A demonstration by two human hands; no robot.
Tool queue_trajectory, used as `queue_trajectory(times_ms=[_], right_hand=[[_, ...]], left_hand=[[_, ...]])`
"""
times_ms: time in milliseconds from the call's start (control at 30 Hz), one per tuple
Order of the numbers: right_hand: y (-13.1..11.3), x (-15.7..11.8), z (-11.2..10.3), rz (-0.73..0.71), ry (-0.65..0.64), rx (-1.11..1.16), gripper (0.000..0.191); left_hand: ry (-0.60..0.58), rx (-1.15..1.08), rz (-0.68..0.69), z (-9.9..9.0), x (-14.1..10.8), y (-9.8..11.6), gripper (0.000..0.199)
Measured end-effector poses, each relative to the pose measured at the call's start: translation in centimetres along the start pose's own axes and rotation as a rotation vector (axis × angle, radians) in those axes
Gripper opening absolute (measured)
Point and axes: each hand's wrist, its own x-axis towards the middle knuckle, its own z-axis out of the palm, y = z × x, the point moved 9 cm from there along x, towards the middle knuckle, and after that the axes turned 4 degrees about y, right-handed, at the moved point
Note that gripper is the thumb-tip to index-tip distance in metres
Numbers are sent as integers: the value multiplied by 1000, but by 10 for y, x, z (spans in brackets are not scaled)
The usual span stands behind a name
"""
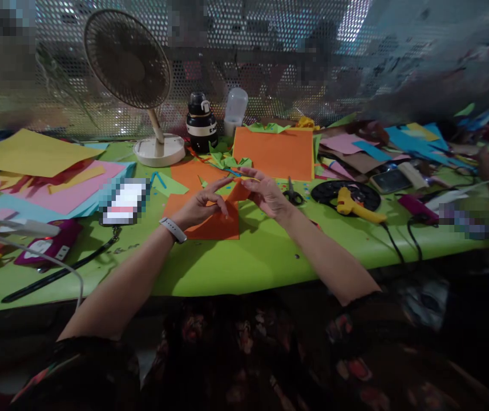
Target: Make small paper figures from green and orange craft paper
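Note:
An orange sheet [214,227] lies on the green table in front of me. My left hand [203,206], with a pale band at the wrist, is over it, fingers partly spread and touching a raised orange paper piece [239,193]. The fingers of my right hand [266,193] are pinched on the right side of that raised piece. Whether the raised piece joins the sheet below cannot be made out. Behind the hands lie green crumpled paper strips [231,161] and a large orange sheet [274,153].
Scissors [293,196] and a yellow glue gun [358,209] on a black round tray lie to the right. At left are a phone [125,201], coloured papers [34,153] and a fan [158,149]. A black bottle [202,124] stands behind. Another person's arm shows far right.

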Motion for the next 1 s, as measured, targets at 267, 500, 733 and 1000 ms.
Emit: queue_trajectory(times_ms=[267,500,733,1000], right_hand=[[0,3,-6,-119,140,-1,61],[5,-1,6,-122,59,-46,62],[-40,-9,4,-404,55,-614,26],[-28,-9,21,-371,-224,-779,13]], left_hand=[[298,-44,-180,-21,-4,-12,32],[77,264,-89,2,0,-7,26],[-63,506,22,-5,0,19,17],[-75,344,5,-17,0,21,12]])
